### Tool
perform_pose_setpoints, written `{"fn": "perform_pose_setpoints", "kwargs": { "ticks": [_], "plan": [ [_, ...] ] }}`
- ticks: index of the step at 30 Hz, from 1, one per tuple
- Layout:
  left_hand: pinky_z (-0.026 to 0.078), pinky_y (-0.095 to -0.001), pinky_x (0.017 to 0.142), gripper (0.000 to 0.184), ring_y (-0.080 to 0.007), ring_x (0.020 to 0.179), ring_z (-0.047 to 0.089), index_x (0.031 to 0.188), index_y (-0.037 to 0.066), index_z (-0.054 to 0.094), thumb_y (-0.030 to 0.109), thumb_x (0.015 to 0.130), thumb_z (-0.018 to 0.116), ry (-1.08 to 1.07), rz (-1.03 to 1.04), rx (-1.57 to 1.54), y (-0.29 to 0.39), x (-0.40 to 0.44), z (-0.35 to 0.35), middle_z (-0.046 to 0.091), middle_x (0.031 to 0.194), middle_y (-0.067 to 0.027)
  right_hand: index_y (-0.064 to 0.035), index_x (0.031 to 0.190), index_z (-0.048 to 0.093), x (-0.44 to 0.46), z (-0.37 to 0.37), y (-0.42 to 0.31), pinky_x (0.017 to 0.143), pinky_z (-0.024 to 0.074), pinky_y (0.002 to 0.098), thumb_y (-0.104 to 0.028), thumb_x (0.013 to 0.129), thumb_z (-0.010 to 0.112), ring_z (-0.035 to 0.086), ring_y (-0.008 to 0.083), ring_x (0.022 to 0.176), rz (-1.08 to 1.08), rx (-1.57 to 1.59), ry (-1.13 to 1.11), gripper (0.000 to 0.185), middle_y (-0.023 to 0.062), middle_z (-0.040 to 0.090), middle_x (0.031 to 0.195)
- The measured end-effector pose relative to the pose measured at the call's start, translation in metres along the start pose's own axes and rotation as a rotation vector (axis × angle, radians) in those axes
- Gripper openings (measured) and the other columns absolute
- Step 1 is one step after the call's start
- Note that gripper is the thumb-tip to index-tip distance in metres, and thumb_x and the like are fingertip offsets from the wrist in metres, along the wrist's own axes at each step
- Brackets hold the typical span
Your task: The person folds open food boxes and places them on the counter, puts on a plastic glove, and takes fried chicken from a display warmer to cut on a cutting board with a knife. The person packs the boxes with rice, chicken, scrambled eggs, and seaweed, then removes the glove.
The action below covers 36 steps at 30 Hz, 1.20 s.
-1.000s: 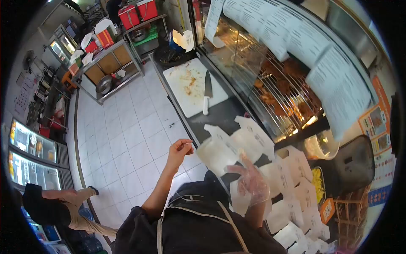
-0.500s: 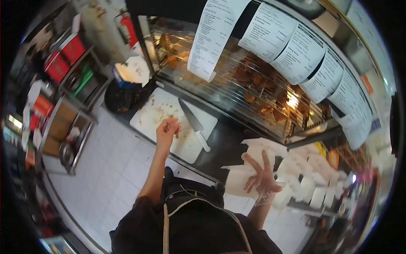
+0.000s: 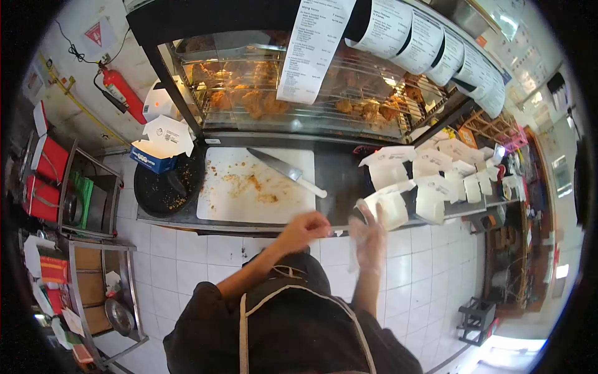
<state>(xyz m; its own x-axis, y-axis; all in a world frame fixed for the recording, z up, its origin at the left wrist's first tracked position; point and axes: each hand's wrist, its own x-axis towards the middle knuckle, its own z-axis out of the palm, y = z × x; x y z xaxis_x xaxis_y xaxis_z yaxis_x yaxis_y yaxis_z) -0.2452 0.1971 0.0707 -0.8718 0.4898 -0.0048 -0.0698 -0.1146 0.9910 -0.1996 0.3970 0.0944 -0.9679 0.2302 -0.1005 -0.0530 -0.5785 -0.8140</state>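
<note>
My left hand is bare, its fingers pinched together just in front of the counter edge; what it holds, if anything, is too small to make out. To its right, my right hand wears a clear plastic glove, fingers spread and slightly blurred, with nothing visible in it. It is beside the nearest open white box. A knife with a white handle lies across the white cutting board, which bears brown crumbs and smears.
Behind the board stands a glass display case with fried pieces on racks. Paper slips hang from it. A blue and white box rests on a black round tray at left. Several open boxes line the counter's right. Metal shelves stand left.
The view has turned right to face the counter and case squarely. My left hand has moved from over the board to near my gloved right hand, which has stayed spread.
</note>
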Motion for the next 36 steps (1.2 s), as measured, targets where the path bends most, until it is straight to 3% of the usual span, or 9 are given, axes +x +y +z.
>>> {"fn": "perform_pose_setpoints", "kwargs": {
  "ticks": [4, 7, 9, 10, 11, 13, 15, 29, 36],
  "plan": [
    [0.047, -0.023, 0.066, 0.019, -0.0081, 0.074, 0.057, 0.102, 0.005, 0.061, 0.014, 0.087, 0.07, -0.025, 0.233, 0.422, 0.009, -0.039, 0.019, 0.064, 0.085, -0.0022, -0.0129, 0.139, 0.042, 0.034, 0.045, 0.062, 0.083, 0.0503, 0.0409, -0.051, 0.091, 0.056, 0.06, 0.0255, 0.103, 0.228, -0.2, 0.361, 0.063, 0.013, 0.053, 0.133],
    [0.046, -0.0251, 0.064, 0.02, -0.0096, 0.072, 0.056, 0.101, 0.005, 0.062, 0.013, 0.085, 0.071, 0.247, -0.021, 0.113, -0.004, -0.042, -0.026, 0.064, 0.084, -0.0019, -0.0074, 0.139, 0.044, 0.035, 0.068, 0.081, 0.098, 0.044, 0.0457, -0.042, 0.097, 0.05, 0.054, 0.0297, 0.118, 0.312, -0.196, 0.205, 0.054, 0.0155, 0.055, 0.128],
    [0.045, -0.0279, 0.065, 0.02, -0.0119, 0.07, 0.055, 0.099, 0.006, 0.064, 0.011, 0.082, 0.072, 0.478, -0.021, 0.101, 0.001, -0.048, -0.067, 0.063, 0.083, -0.0015, -0.0068, 0.138, 0.047, 0.041, 0.044, 0.116, 0.108, 0.0342, 0.0426, -0.048, 0.099, 0.043, 0.047, 0.0287, 0.126, 0.064, -0.729, -0.329, 0.056, 0.0145, 0.054, 0.132],
    [0.045, -0.0279, 0.065, 0.02, -0.0119, 0.07, 0.055, 0.099, 0.006, 0.064, 0.011, 0.082, 0.072, 0.475, -0.02, 0.117, 0.007, -0.046, -0.084, 0.063, 0.083, -0.0015, -0.0053, 0.138, 0.046, 0.025, 0.069, 0.083, 0.11, 0.0313, 0.0376, -0.052, 0.1, 0.035, 0.047, 0.0272, 0.127, 0.132, -1.105, -0.487, 0.062, 0.0154, 0.051, 0.137],
    [0.044, -0.028, 0.066, 0.02, -0.0118, 0.071, 0.055, 0.1, 0.006, 0.065, 0.01, 0.081, 0.072, 0.466, 0.165, 0.359, 0.01, -0.044, -0.097, 0.063, 0.082, -0.001, -0.0053, 0.138, 0.046, 0.021, 0.076, 0.084, 0.11, 0.0313, 0.0376, -0.052, 0.1, 0.035, 0.047, 0.0272, 0.127, 0.135, -1.093, -0.484, 0.062, 0.0154, 0.051, 0.137],
    [0.044, -0.028, 0.067, 0.021, -0.0118, 0.072, 0.055, 0.1, 0.007, 0.065, 0.01, 0.081, 0.072, 0.441, 0.353, 0.604, 0.011, -0.052, -0.12, 0.062, 0.081, -0.0005, -0.0052, 0.138, 0.046, 0.013, 0.086, 0.089, 0.107, 0.0323, 0.0383, -0.064, 0.095, 0.035, 0.05, 0.0259, 0.118, 0.529, -0.368, -0.689, 0.074, 0.0118, 0.054, 0.129],
    [0.046, -0.0278, 0.071, 0.017, -0.014, 0.073, 0.057, 0.096, 0.004, 0.069, 0.01, 0.08, 0.073, 0.169, 0.148, 0.615, 0.021, -0.054, -0.139, 0.065, 0.084, -0.0052, -0.0052, 0.135, 0.049, 0.018, 0.087, 0.092, 0.106, 0.0313, 0.0377, -0.067, 0.091, 0.038, 0.049, 0.0245, 0.116, 0.475, -0.344, -0.773, 0.076, 0.012, 0.055, 0.128],
    [0.046, -0.0283, 0.065, 0.013, -0.015, 0.071, 0.057, 0.093, 0.007, 0.071, 0.015, 0.083, 0.07, 0.082, 0.17, 0.709, -0.018, 0.022, -0.237, 0.064, 0.082, -0.0068, -0.0069, 0.143, 0.036, 0.021, 0.087, 0.097, 0.1, 0.0362, 0.0466, -0.064, 0.095, 0.03, 0.048, 0.0309, 0.12, 0.708, 0.085, -0.492, 0.074, 0.0128, 0.044, 0.142],
    [0.043, -0.027, 0.063, 0.022, -0.0128, 0.072, 0.055, 0.092, 0.006, 0.071, 0.023, 0.08, 0.075, -0.171, 0.043, 0.565, 0.003, 0.004, -0.152, 0.062, 0.078, -0.0039, -0.0024, 0.143, 0.03, 0.007, 0.078, 0.073, 0.101, 0.0412, 0.0493, -0.065, 0.092, 0.035, 0.049, 0.0343, 0.121, 0.752, 0.186, -0.639, 0.081, 0.017, 0.045, 0.137]
  ]
}}
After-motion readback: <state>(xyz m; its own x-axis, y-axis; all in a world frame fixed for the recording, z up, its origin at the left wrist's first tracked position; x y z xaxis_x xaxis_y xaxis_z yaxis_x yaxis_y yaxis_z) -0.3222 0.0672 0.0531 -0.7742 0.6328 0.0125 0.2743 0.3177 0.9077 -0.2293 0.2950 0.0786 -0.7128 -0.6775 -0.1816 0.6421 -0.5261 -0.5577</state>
